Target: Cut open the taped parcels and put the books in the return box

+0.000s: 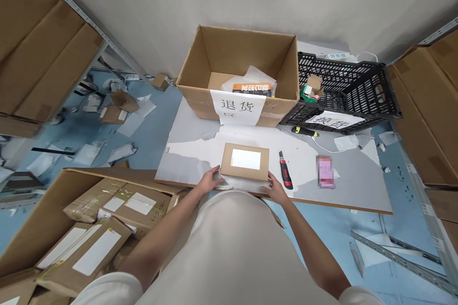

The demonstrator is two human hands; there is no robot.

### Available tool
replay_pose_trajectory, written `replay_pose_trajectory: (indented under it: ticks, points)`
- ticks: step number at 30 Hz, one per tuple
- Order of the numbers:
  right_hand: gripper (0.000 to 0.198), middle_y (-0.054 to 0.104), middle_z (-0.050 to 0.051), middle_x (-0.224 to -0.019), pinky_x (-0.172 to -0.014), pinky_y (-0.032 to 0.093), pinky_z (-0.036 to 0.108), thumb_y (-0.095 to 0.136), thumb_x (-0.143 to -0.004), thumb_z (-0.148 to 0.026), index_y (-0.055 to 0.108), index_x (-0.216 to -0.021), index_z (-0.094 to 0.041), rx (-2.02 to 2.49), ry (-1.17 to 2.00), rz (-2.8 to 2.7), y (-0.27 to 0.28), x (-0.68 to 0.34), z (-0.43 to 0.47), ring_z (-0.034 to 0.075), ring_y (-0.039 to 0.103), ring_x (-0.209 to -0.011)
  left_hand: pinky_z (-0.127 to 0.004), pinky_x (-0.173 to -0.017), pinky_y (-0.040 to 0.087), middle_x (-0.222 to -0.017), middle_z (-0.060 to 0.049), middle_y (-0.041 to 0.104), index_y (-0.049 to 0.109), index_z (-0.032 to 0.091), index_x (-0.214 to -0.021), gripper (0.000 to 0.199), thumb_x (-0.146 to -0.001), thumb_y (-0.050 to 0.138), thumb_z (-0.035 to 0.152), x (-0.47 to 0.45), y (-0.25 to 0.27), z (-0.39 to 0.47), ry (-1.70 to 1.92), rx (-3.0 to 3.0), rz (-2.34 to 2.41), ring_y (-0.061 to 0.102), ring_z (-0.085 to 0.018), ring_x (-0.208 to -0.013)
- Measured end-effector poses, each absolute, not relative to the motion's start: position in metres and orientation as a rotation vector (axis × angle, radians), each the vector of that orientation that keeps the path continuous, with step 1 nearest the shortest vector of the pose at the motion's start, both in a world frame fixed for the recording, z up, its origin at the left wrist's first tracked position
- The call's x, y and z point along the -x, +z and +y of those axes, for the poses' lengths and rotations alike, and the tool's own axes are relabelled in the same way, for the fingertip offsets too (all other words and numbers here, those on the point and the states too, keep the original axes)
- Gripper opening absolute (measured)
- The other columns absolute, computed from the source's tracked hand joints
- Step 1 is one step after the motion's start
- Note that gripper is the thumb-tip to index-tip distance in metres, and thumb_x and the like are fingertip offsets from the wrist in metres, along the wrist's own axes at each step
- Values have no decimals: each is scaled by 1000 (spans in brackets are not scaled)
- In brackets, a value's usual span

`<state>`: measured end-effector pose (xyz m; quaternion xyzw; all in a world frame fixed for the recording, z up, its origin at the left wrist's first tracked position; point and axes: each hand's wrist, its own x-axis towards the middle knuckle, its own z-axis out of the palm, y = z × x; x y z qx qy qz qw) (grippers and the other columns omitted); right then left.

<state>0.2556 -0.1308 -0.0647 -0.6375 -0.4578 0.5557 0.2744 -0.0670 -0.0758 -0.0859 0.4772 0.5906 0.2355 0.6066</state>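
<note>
A small closed cardboard box (228, 157) with a white label (246, 159) lies near the front edge of the worktable. At its left front corner is my left hand (208, 182), thumb and fingers spread, fingertips close beside the cardboard. My right hand (276, 189) sits at the right front corner, fingers apart and close against the side; whether they touch cannot be made out. Neither hand is closed around the box. Just right of it lies a red and black utility knife (285, 171).
Behind stands a large open carton (193, 100) with a paper sign and packages inside, beside a black plastic crate (370, 90). A yellow and black tool (305, 131) and a blurred pink item (325, 171) lie on the table (361, 190). Parcels (96, 248) fill a carton at lower left.
</note>
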Motion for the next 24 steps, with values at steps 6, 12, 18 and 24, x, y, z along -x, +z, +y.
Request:
replay_pose_trajectory:
  ticks: [6, 12, 18, 24]
  points:
    - [56, 54, 9, -131, -92, 47, 41, 51, -79, -27, 40, -134, -24, 1754, 1325, -1277, -72, -245, -130, 21, 62, -102, -43, -105, 35, -125, -11, 59, 54, 14, -122, 67, -64, 69, 45, 55, -91, -77, 651, -1069, 1249, 53, -26, -118]
    - [48, 62, 11, -117, -81, 51, 37, 51, -80, -37, 48, -125, -19, 1775, 1264, -1276, -54, -249, -120, 21, 64, -90, -41, -93, 46, -111, -11, 66, 62, 14, -111, 53, -71, 62, 49, 53, -64, -72, 699, -1183, 1341, 61, -25, -102]
    - [51, 65, 14, -102, -83, 45, 37, 34, -88, -54, 62, -103, -15, 1930, 1029, -1435, -29, -250, -101, 24, 59, -93, -32, -73, 50, -87, -6, 61, 66, 17, -106, 41, -76, 58, 44, 49, -37, -57, 710, -1504, 1522, 58, -17, -78]
    - [59, 59, 14, -118, -93, 42, 39, 34, -87, -58, 56, -122, -17, 1916, 1065, -1301, -36, -242, -99, 25, 55, -106, -30, -73, 50, -98, -7, 56, 58, 20, -120, 48, -80, 53, 44, 40, -38, -55, 689, -1403, 1546, 55, -17, -84]
